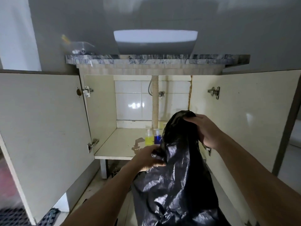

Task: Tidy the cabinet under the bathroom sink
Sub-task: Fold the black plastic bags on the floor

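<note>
Cabinet: under the sink, both doors swung wide; shelf floor mostly bare, with a stain near its front edge.
Bag: black plastic, crinkled, held up in front of the cabinet's right half; lower part hangs toward the floor tiles.
Right hand: fingers curled over the bag's top edge, clamped on the plastic, held high.
Left hand: pinches the bag's rim lower down, at the shelf's front edge.
Bottles: yellow bottle and blue bottle stand side by side on the shelf, just in front of the drain hose, partly hidden by the bag.
Step in hand (judgement): opening the bag's mouth, probably to take in items or rubbish.
How to do it well: draw the two grips apart so the mouth gapes toward the shelf; keep the rim level with the shelf front so things slide in.
Watch for: hanging plastic brushing the bottles and tipping them; thin film tearing if pulled sharply.
Unknown: bag contents not visible.
</note>
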Tool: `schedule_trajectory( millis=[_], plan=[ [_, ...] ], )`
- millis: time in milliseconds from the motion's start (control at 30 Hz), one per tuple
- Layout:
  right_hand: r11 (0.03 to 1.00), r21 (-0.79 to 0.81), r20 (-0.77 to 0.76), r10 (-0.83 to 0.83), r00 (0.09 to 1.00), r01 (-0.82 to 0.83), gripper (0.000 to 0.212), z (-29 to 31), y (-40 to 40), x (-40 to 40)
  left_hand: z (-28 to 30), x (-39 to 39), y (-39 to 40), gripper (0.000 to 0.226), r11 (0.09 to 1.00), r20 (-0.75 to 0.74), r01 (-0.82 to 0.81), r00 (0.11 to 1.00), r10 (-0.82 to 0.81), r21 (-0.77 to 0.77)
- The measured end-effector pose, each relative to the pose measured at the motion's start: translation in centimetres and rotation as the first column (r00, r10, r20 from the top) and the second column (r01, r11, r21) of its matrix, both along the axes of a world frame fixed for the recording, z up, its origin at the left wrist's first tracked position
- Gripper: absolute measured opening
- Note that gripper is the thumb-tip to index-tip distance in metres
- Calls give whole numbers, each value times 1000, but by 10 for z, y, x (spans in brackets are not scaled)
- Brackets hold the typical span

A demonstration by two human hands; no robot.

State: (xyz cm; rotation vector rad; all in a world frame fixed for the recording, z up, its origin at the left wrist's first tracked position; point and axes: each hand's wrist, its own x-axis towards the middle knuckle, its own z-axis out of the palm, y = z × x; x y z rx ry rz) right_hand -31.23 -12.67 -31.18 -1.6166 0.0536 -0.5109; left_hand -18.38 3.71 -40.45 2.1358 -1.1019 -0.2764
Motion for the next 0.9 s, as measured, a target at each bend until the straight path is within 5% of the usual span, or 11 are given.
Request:
schedule_trajectory(
  millis=[133,233,367,433,500,600,633,700,767,900],
  plan=[
    [997,-2,-20,-74,997,74,14,-3,-10,1,-9,4,2,24,991,-101,-74,991,85,108],
    [962,-40,-20,-269,963,268,14,-11,-21,5,-8,11,8,16,982,-46,-185,981,186,30],
    [725,-481,-175,-631,756,493,38,-24,-42,5,-2,13,15,17,971,110,-235,965,239,-45],
    [594,-706,-257,-722,642,385,32,-18,-42,2,1,13,16,17,966,197,-248,946,259,-76],
    [404,-855,-150,-793,590,326,20,1,-28,-2,4,13,14,16,967,248,-230,936,250,-106],
    [193,-905,186,-622,761,379,64,33,11,-9,10,10,10,15,979,317,-177,927,200,-99],
    [232,-918,174,-491,854,320,77,38,28,-11,13,7,10,15,982,352,-166,918,186,-84],
    [310,-950,-90,-319,943,14,82,23,54,-4,20,1,11,17,987,423,-148,892,157,-55],
    [234,-938,-329,-372,868,-255,58,-11,57,12,23,-3,16,19,991,473,-134,871,132,-30],
    [127,-931,-361,-459,812,-342,8,-52,33,25,23,-1,32,18,982,526,-151,848,70,113]
  ],
)
